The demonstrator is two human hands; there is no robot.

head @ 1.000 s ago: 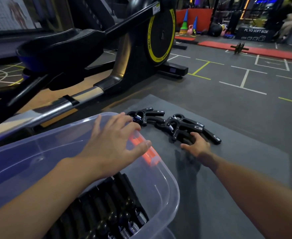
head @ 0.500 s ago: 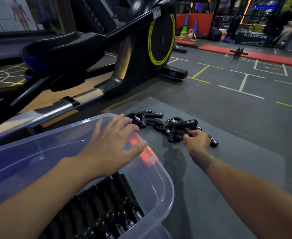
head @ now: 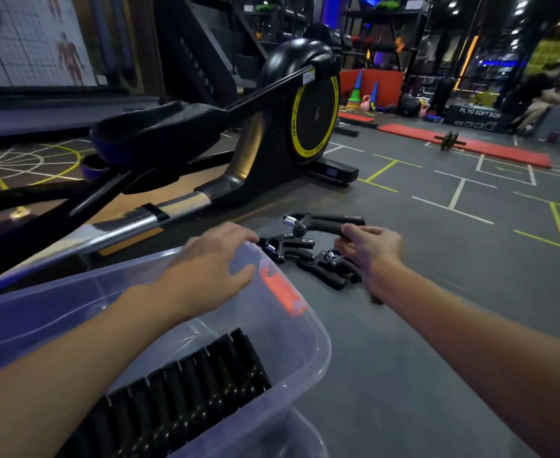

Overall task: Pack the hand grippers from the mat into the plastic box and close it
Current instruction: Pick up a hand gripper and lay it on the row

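Gym floor, rowing machine behind and to your left. Grey mat spreads under everything you're handling.

Clear plastic box sits low and left, at your left side, its open mouth up. A packed row of hand grippers already lines its bottom, handles side by side. No lid that I can make out.

Loose pile of grippers lies on the mat just beyond the box's far corner, between your two hands.

Your left hand rests flat on the far rim of the box, fingers spread, gripping nothing; forearm crosses over the box.

Your right hand is closed on one handle of a lifted gripper, raised clear of the pile. Its long axis runs roughly left-right, coiled spring end toward the box, handle end in your palm. Right arm is extended forward, wrist turned inward.

The box lies down and left of that gripper, so the carry is likely short, back toward you. Probably needs turning to align with the packed row.
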